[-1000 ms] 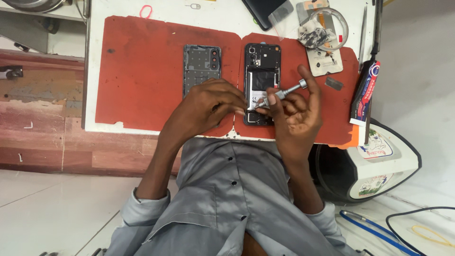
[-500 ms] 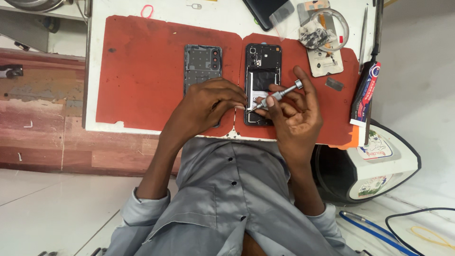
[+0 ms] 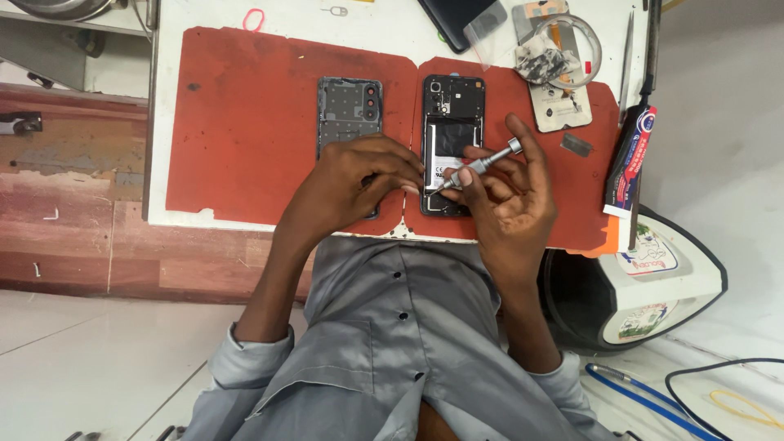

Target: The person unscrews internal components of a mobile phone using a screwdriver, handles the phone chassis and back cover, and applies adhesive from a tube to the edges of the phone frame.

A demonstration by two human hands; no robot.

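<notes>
You're working over two red mats (image 3: 245, 122) lying side by side on the white table (image 3: 188, 16). One opened phone (image 3: 452, 122) is sitting on the right mat with its insides showing, and one detached back cover (image 3: 347, 106) is lying just beside it on the left mat. Your right hand (image 3: 510, 200) is pinching one small silver screwdriver (image 3: 482, 163), fingers closed around the shaft, with the tip pointing down at the lower half of the phone. Your left hand (image 3: 355, 184) is curling loosely, fingertips resting at the phone's left edge and covering the bottom of the back cover; can't tell if it's holding anything. Up top you've got one clear round dish (image 3: 592, 49) with a clump of small dark parts in it. One tube (image 3: 630, 159) is lying along the right mat's edge.
</notes>
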